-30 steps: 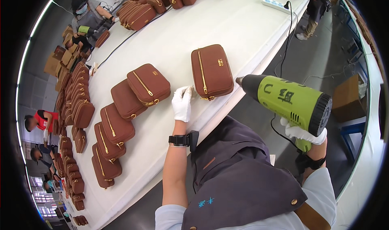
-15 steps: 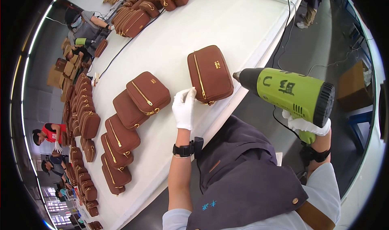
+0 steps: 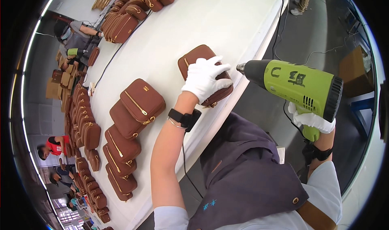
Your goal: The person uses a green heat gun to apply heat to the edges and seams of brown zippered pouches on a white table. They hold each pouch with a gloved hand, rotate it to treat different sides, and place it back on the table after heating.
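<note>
My left hand, in a white glove, lies across a brown zippered bag near the table's front edge. Its fingers are spread over the bag's front and reach to the right side, hiding most of the zipper. In my right hand, also gloved, is the handle of a green and black heat gun. The gun's metal nozzle points left, just short of the bag and not touching it. Left of my left hand, an overlapping row of similar brown bags with gold zippers lies on the white table.
More brown bags line the table's far side and far end. A black cord crosses the tabletop. Co-workers stand along the far side, one in a striped shirt. A cardboard box stands on the floor at right.
My left hand has gone from pinching the bag's lower left edge to lying spread over its front. The heat gun stays beside the bag, its nozzle still pointing left.
</note>
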A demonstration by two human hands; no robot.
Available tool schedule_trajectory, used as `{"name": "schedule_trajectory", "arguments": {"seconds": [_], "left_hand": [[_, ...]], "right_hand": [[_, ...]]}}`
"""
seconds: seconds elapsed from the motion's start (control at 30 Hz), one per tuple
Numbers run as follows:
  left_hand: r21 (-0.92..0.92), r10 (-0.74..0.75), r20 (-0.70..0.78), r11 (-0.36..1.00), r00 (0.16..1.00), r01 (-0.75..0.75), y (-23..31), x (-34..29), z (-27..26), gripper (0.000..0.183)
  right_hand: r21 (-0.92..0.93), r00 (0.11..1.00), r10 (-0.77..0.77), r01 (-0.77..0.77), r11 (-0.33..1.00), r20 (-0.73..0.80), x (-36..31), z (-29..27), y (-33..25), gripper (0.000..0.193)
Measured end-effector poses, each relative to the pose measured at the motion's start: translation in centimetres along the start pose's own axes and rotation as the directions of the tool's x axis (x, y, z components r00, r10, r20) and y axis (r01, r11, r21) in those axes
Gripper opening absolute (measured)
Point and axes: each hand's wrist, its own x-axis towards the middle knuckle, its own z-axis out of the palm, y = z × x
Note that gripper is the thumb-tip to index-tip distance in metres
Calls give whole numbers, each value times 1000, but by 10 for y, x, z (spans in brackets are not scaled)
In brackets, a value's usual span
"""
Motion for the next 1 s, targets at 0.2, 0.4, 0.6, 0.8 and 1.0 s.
{"name": "schedule_trajectory", "arguments": {"seconds": [0.2, 0.4, 0.6, 0.8, 1.0], "left_hand": [[54, -37, -38, 998, 999, 39, 1, 0, 2, 39], [-72, 8, 131, 997, 991, 1, 0, -3, -11, 15], [-174, 8, 9, 985, 1000, -6, -33, -21, -3, 22], [-218, -31, 58, 975, 998, 43, -38, -24, -3, 14], [-248, -167, -152, 961, 974, 127, -64, -6, 7, 29]], "right_hand": [[31, 997, -67, 68, 997, -29, -9, -9, 3, 58], [142, 990, -99, 113, 984, -102, -20, -8, 9, 62], [19, 986, -166, 166, 986, 26, -23, -18, 30, 68], [55, 970, -99, 89, 994, 220, -14, -18, 32, 62], [-45, 961, -103, 118, 992, 258, -13, -18, 26, 54]]}}
